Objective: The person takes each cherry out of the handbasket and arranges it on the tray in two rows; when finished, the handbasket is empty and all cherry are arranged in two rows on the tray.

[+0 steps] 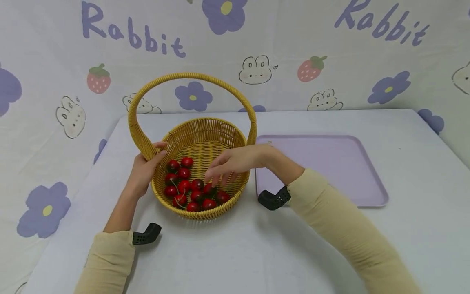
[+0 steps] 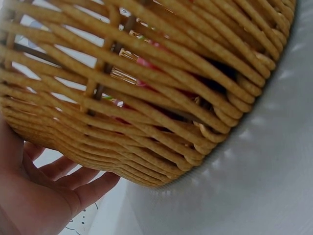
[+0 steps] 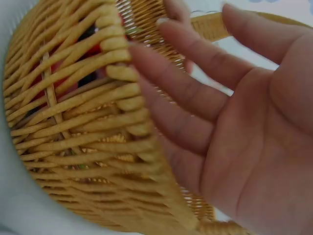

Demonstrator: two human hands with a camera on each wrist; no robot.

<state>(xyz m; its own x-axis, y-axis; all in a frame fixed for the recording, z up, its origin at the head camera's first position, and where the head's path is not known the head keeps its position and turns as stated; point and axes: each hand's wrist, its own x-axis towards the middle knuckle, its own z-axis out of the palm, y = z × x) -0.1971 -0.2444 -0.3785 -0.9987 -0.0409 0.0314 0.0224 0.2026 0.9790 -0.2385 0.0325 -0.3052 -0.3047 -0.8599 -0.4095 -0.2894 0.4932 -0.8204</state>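
A yellow wicker basket [image 1: 205,126] with a tall arched handle stands on the table, tipped toward the front. Several dark red cherries [image 1: 184,186], some with green stems, lie in its front part. At the basket's left rim, by the foot of the handle, my left hand [image 1: 145,171] grips the edge, thumb inside; in the left wrist view its fingers curl under the rim. My right hand [image 1: 235,161] reaches over the right rim, fingertips close above the cherries. The right wrist view shows its fingers [image 3: 195,98] loosely extended and the palm bare.
A light purple tray [image 1: 323,163] lies to the right of the basket, partly behind the right forearm. A white cloth printed with rabbits, flowers and strawberries hangs behind the white table [image 1: 227,253]. Each sleeve cuff carries a black wrist camera [image 1: 147,234].
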